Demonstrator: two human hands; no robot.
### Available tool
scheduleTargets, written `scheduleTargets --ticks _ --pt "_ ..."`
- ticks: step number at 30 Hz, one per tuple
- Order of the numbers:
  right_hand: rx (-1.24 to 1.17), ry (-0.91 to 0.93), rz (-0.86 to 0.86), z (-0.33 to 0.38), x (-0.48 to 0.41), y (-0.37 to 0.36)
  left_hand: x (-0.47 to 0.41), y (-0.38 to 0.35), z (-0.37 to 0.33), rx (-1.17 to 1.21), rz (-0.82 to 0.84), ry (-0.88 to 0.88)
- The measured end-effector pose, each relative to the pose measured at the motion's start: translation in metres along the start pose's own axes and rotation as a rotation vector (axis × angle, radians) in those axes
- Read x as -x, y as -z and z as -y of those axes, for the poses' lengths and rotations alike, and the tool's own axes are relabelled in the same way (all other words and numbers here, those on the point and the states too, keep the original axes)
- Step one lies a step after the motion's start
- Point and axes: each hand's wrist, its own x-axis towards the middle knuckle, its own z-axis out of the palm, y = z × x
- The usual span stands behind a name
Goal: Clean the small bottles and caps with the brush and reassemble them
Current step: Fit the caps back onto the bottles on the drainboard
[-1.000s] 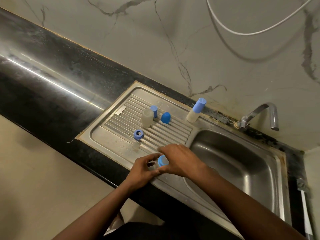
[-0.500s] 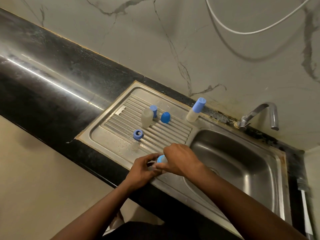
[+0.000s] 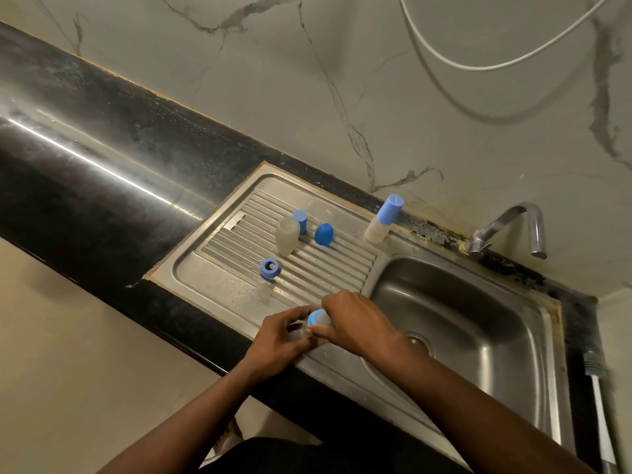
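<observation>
At the near edge of the drainboard (image 3: pixel 212 278), the left hand (image 3: pixel 282 338) curls its fingers round a small clear bottle (image 3: pixel 303 331) while the right hand (image 3: pixel 357 323) pinches the blue cap (image 3: pixel 317 318) on top of it, just left of the sink basin (image 3: pixel 478 336). Farther back stand a frosted bottle (image 3: pixel 287 236), a domed blue cap (image 3: pixel 323 234) and a capped bottle (image 3: pixel 383 220).

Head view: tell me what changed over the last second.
The right hand shifted its fingers round the blue cap, as if twisting it; the left hand kept gripping the small bottle beneath. Nothing was taken up or let go. Both hands stayed at the drainboard front edge; the capped bottle, clear bottle, dome cap and ring cap did not move.
</observation>
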Motion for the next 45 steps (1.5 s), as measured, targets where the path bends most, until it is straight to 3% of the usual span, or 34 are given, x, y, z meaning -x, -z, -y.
scheduleTargets --ticks 10,14,19,30,37,45 --pt "0.082 -0.053 -0.073 0.013 0.001 -0.012 0.000 -0.001 -0.002 -0.054 0.000 -0.015" --pt "0.132 -0.016 -0.011 0.010 0.000 -0.002 0.000 0.001 -0.002 -0.043 0.016 -0.020" --pt "0.005 0.096 0.095 -0.004 -0.005 0.006 -0.002 0.005 -0.004 -0.035 0.014 -0.016" --pt "0.003 -0.042 -0.061 -0.001 -0.004 -0.018 0.001 -0.001 -0.006 -0.069 -0.038 -0.036" --pt "0.088 -0.027 0.071 -0.002 -0.014 0.007 -0.002 0.003 -0.011 -0.015 0.007 -0.011" --pt "-0.246 -0.108 -0.096 -0.060 -0.118 0.041 -0.003 0.005 -0.006 -0.002 0.013 0.044"
